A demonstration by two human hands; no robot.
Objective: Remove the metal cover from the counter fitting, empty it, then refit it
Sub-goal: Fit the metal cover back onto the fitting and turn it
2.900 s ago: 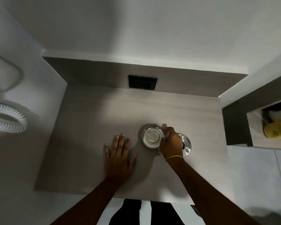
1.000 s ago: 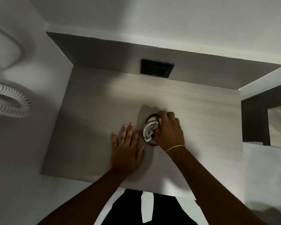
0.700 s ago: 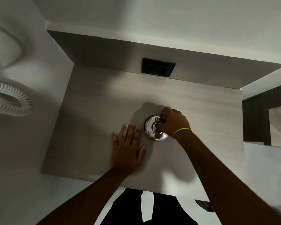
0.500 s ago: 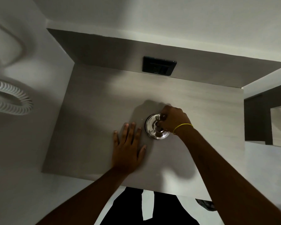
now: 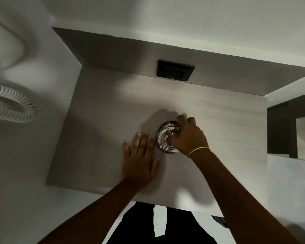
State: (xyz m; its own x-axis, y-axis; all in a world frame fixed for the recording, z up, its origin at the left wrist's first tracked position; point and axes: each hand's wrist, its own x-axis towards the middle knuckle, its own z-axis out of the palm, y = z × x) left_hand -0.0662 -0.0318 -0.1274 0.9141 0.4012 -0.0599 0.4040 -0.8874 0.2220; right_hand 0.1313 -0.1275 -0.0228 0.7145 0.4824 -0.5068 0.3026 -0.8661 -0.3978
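A round shiny metal cover [image 5: 163, 138] sits on the counter fitting in the middle of the grey counter [image 5: 102, 124]. My right hand [image 5: 187, 136], with a yellow band at the wrist, lies over the cover's right half and its fingers are closed on the cover's centre. The fitting under the cover is hidden. My left hand [image 5: 141, 157] rests flat on the counter just left of the cover, fingers spread, holding nothing.
A dark switch plate [image 5: 175, 70] is set in the back wall above the counter. A white ribbed hose [image 5: 12, 106] loops at the left. A dark-framed recess [image 5: 289, 131] borders the counter's right end. My dark-trousered legs show below the counter's front edge.
The cover, which lay beside the fitting with my right hand on its rim, now sits over the fitting. My right hand has turned on top of it. My left hand stays flat.
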